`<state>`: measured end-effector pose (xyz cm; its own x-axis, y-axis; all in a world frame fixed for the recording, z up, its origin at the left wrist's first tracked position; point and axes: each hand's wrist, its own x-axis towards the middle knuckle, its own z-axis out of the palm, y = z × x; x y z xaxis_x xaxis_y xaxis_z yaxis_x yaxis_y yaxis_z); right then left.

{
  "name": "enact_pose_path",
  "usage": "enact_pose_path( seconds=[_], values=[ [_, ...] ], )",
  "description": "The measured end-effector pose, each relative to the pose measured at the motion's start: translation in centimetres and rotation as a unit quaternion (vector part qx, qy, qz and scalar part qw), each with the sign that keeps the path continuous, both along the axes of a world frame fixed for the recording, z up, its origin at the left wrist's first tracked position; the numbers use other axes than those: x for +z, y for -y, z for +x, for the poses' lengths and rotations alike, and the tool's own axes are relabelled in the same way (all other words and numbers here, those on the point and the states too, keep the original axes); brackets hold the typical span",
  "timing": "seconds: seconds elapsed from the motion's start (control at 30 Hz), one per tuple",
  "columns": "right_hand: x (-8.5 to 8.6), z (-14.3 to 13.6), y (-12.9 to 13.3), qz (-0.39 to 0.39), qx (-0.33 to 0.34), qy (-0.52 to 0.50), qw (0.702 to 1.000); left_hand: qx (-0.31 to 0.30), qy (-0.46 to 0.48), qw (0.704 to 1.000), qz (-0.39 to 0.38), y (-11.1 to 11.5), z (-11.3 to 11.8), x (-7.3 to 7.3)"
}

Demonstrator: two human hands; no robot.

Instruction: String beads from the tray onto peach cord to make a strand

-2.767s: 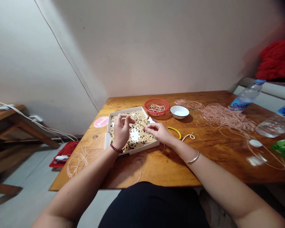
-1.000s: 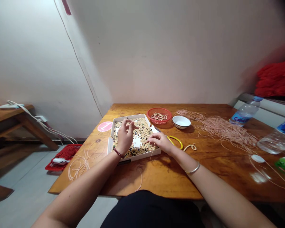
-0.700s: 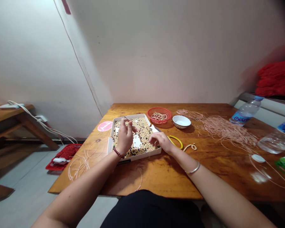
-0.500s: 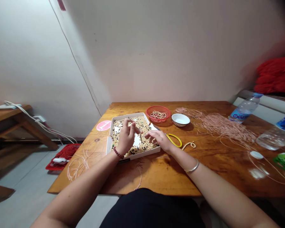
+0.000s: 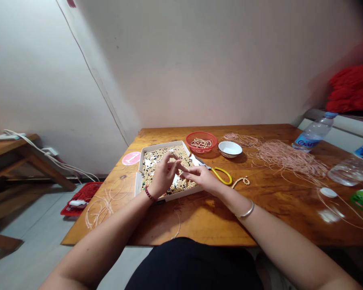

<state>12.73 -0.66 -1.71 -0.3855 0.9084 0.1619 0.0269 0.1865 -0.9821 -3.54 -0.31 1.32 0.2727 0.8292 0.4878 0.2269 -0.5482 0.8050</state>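
Observation:
A shallow white box [image 5: 138, 183] on the wooden table holds many small beads [image 5: 153, 155], mostly cream, with dark ones among them. Over its near part is my left hand [image 5: 164, 174], thumb and fingers bent together; anything between the fingertips is too small to make out. My right hand [image 5: 201, 177] reaches in from the right over the box's edge, its fingertips close to those of my left hand and likewise pinched. Yellow-handled scissors [image 5: 222, 176] lie right of the box, beside a short beaded string [image 5: 242, 182].
Behind the box stand a red basket [image 5: 201, 151] of beaded strings and a white bowl [image 5: 230, 149]. Pink cord [image 5: 286, 157] spreads toward two bottles, one a labelled bottle [image 5: 314, 133]. Loose cords [image 5: 101, 209] and a pink round tag [image 5: 131, 158] lie at left.
My right hand has moved left toward my left hand, and their fingertips have come together. The scissors' blades show more now. The view has shifted slightly.

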Motion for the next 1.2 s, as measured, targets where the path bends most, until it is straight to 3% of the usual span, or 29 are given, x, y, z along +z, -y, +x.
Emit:
enact_pose_path(
  seconds=[0.13,0.3,0.6,0.93,1.2],
  values=[
    [0.4,0.3,0.0,0.021,0.000,0.010,1.000,0.026,0.052,0.998,-0.017,-0.7,-0.1,-0.1],
    [0.7,0.7,-0.4,0.015,-0.018,-0.004,1.000,0.045,0.146,0.984,-0.093,-2.2,-0.3,-0.5],
    [0.6,0.9,-0.9,-0.012,-0.023,-0.022,0.999,0.103,0.283,0.922,-0.241,-3.8,-1.3,-0.9],
    [0.2,1.3,-1.2,-0.027,-0.026,-0.044,0.998,0.126,0.334,0.887,-0.294,-4.0,-1.4,-0.6],
    [-0.1,1.6,-1.3,-0.026,-0.021,-0.075,0.997,0.137,0.333,0.888,-0.287,-4.2,-1.6,-0.7]
  ],
)
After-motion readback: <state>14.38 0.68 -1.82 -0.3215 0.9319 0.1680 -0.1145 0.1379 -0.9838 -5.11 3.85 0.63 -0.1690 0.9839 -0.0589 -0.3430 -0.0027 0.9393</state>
